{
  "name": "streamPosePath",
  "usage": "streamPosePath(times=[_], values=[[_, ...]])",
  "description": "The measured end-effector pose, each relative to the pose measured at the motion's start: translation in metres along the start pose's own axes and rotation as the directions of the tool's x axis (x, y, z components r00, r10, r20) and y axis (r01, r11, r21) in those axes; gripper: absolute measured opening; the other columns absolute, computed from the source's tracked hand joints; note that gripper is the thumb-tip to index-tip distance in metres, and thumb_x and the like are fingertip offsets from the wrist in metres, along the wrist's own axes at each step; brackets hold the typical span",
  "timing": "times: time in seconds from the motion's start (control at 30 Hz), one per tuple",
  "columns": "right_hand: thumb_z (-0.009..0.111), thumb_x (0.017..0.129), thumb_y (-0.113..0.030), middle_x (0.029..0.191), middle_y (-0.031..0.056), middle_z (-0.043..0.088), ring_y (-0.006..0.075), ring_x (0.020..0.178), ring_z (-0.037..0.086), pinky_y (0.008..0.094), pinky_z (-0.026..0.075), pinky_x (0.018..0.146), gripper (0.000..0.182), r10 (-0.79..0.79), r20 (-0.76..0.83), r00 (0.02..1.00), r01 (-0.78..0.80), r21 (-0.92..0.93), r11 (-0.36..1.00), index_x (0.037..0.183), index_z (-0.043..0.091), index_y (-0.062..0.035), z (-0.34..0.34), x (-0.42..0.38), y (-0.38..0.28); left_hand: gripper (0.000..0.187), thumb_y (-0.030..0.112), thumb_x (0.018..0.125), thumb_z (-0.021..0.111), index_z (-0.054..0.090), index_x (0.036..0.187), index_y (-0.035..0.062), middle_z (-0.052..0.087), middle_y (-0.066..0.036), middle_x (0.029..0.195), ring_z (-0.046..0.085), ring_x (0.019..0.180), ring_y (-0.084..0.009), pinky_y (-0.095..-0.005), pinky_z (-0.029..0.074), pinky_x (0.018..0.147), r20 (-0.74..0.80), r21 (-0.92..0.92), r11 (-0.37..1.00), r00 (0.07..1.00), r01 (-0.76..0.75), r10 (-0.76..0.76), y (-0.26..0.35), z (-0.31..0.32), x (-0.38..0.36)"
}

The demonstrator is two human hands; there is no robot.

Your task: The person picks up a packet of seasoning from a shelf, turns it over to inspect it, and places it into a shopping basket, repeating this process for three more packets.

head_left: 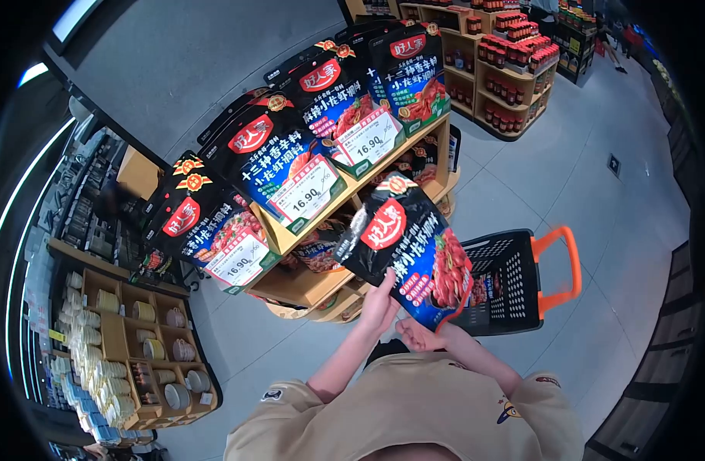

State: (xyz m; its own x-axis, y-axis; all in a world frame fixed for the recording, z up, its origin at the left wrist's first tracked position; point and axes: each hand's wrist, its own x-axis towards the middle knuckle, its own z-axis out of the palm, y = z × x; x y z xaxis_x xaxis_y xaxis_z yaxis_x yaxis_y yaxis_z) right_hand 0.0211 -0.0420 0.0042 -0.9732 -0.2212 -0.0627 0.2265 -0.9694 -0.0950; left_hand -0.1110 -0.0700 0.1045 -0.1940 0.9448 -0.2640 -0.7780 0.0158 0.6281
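A black and blue seasoning pouch, its front facing up and tilted, is held before my chest. My left hand grips its lower left edge. At the bottom edge of the pouch is my right hand, its fingers curled and partly hidden under the pouch. Just beyond stands a wooden display shelf with rows of similar pouches on top and 16.90 price cards along its front.
A black basket with an orange handle is on the right, with a pouch inside. Jars fill a wooden shelf at the back right. Cups and bowls stand on a shelf unit at the left.
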Motion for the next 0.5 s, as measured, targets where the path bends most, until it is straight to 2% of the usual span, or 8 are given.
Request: streamPosePath(times=[0.03,0.07,0.13,0.17,0.23,0.33,0.4,0.5], values=[[0.032,0.088,-0.038,0.088,0.0138,0.059,0.0194,0.062,0.057,0.0232,0.043,0.05,0.038,-0.009,-0.014,1.0,0.009,0.015,1.0,0.099,0.045,-0.0036,-0.021,-0.005,-0.001,0.033,0.019,0.089,0.04,0.035,0.119,0.006,0.047,-0.007,0.113,0.049,0.101,-0.0179,-0.0327,0.043,0.083,-0.035,0.039,0.997,0.997,-0.061,0.062,0.012,0.009,0.005],[0.032,0.088,-0.038,0.088,0.0138,0.059,0.0194,0.062,0.057,0.0232,0.043,0.05,0.038,0.0,-0.002,1.0,0.0,0.015,1.0,0.099,0.045,-0.0036,-0.024,-0.012,-0.006,0.033,0.018,0.089,0.04,0.035,0.119,0.0063,0.046,-0.007,0.114,0.049,0.101,-0.0182,-0.0332,0.042,0.084,-0.067,0.08,0.989,0.99,-0.121,0.126,0.027,0.02,0.01],[0.034,0.087,-0.042,0.101,0.0148,0.055,0.0186,0.07,0.059,0.0229,0.047,0.054,0.043,-0.019,-0.236,0.972,-0.019,-0.157,0.987,0.107,0.043,-0.0051,-0.028,-0.029,-0.014,0.034,0.019,0.089,0.041,0.033,0.12,0.0071,0.045,-0.007,0.116,0.047,0.104,-0.019,-0.0341,0.041,0.086,0.003,0.181,0.909,0.924,-0.376,0.382,0.06,0.039,0.025],[0.034,0.087,-0.042,0.108,0.0157,0.052,0.0184,0.072,0.058,0.0229,0.046,0.053,0.045,-0.049,-0.273,0.961,-0.003,-0.188,0.982,0.111,0.042,-0.0046,-0.028,-0.038,-0.016,0.034,0.019,0.089,0.041,0.034,0.12,0.0064,0.045,-0.007,0.115,0.047,0.102,-0.0176,-0.0331,0.04,0.086,0.031,0.202,0.871,0.892,-0.448,0.451,0.081,0.05,0.031],[0.033,0.088,-0.04,0.106,0.0152,0.053,0.019,0.07,0.058,0.0232,0.046,0.051,0.044,-0.075,-0.309,0.948,0.029,-0.149,0.988,0.11,0.042,-0.0047,-0.033,-0.057,-0.021,0.034,0.019,0.088,0.043,0.035,0.119,0.0047,0.045,-0.005,0.113,0.045,0.099,-0.0142,-0.0303,0.039,0.084,0.071,0.285,0.744,0.787,-0.605,0.613,0.125,0.06,0.052],[0.032,0.088,-0.039,0.103,0.0144,0.053,0.0197,0.07,0.057,0.0237,0.045,0.05,0.041,-0.146,-0.368,0.918,0.117,-0.102,0.988,0.108,0.043,-0.0046,-0.041,-0.081,-0.027,0.034,0.019,0.087,0.045,0.04,0.116,0.0019,0.047,-0.004,0.107,0.044,0.092,-0.0102,-0.0258,0.037,0.079,0.21,0.503,0.378,0.534,-0.777,0.819,0.18,0.086,0.082],[0.032,0.088,-0.039,0.102,0.0141,0.054,0.0197,0.072,0.057,0.0239,0.045,0.05,0.041,-0.19,-0.391,0.901,0.165,-0.095,0.982,0.107,0.044,-0.0045,-0.05,-0.094,-0.026,0.03,0.02,0.087,0.046,0.044,0.111,0.0024,0.049,-0.003,0.101,0.044,0.089,-0.0094,-0.0241,0.036,0.076,0.411,0.726,-0.133,0.27,-0.675,0.871,0.208,0.093,0.108],[0.034,0.087,-0.042,0.096,0.0136,0.055,0.0209,0.072,0.057,0.0248,0.046,0.05,0.041,-0.302,-0.421,0.855,0.319,-0.031,0.947,0.097,0.047,-0.0047,-0.061,-0.108,-0.026,0.023,0.02,0.084,0.05,0.048,0.1,0.0038,0.051,-0.001,0.089,0.043,0.08,-0.008,-0.0246,0.036,0.074,0.153,0.621,0.302,0.49,-0.723,0.858,0.227,0.118,0.132]])
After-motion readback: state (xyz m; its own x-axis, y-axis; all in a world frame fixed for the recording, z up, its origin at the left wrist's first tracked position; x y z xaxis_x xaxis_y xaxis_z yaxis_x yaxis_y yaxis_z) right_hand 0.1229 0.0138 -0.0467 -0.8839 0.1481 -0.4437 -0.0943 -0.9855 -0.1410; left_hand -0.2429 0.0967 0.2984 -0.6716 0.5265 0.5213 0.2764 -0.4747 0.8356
